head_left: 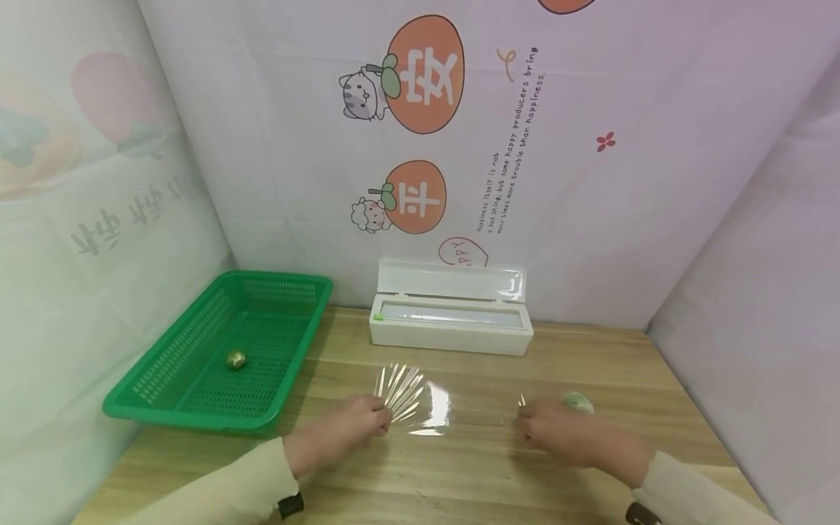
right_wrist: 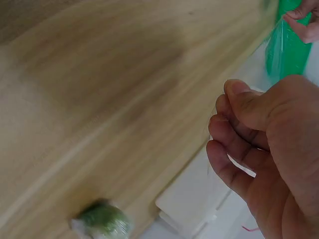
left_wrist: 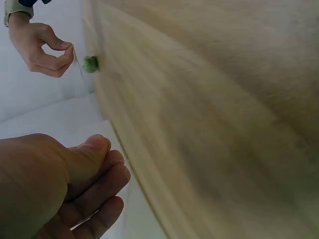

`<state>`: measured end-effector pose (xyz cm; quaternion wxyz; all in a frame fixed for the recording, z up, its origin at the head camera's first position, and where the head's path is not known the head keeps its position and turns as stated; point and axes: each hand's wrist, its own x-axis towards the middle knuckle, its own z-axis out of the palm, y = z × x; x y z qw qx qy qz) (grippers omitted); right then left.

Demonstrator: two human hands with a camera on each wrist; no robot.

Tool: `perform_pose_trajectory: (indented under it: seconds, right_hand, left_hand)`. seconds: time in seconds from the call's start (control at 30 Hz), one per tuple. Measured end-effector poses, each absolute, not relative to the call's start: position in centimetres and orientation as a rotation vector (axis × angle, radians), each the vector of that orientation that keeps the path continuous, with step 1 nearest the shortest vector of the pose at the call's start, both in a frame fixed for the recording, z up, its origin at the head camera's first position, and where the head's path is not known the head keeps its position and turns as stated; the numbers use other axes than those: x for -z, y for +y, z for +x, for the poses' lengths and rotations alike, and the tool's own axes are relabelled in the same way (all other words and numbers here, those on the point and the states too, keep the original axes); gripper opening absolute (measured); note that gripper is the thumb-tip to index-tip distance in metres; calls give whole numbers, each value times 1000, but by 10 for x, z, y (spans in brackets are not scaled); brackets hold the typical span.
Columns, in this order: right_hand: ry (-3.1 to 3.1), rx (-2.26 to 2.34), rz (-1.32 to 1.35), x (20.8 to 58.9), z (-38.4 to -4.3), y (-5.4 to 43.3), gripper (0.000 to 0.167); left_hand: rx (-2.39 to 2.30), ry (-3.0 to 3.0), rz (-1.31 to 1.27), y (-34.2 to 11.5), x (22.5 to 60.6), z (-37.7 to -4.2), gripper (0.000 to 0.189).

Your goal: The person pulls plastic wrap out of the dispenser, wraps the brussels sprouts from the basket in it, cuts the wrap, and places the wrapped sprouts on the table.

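Note:
A clear sheet of plastic wrap (head_left: 437, 405) stretches between both hands above the table, creased into a fan near the left one. My left hand (head_left: 363, 423) pinches its left side between thumb and fingers. On the other side, my right hand (head_left: 564, 432) pinches the wrap, with curled fingers also visible in the right wrist view. Just beyond the right hand lies a small round green thing (head_left: 579, 402); in the right wrist view this green thing (right_wrist: 107, 221) has a shiny, film-like surface. Its exact kind cannot be told.
At the back of the wooden table (head_left: 420, 481) stands a white wrap dispenser box (head_left: 453, 339), its lid (head_left: 453, 281) raised. A green perforated basket (head_left: 197, 417) to the left contains a small gold-coloured ball (head_left: 236, 359). Printed fabric walls (head_left: 289, 146) surround the table.

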<state>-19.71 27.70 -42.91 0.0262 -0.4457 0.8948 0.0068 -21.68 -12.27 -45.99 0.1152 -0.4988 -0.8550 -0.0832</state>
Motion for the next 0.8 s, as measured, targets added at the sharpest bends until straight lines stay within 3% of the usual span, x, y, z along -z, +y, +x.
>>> perform_pose_trajectory:
  seconds: [0.37, 0.8]
  right_hand:
    - [2728, 31, -1250, 464, -205, 271, 25]
    - [2805, 215, -1220, 469, -211, 270, 31]
  left_hand:
    - [420, -2767, -1364, -116, 494, -229, 13]
    - [314, -2767, -1238, -102, 485, -227, 18]
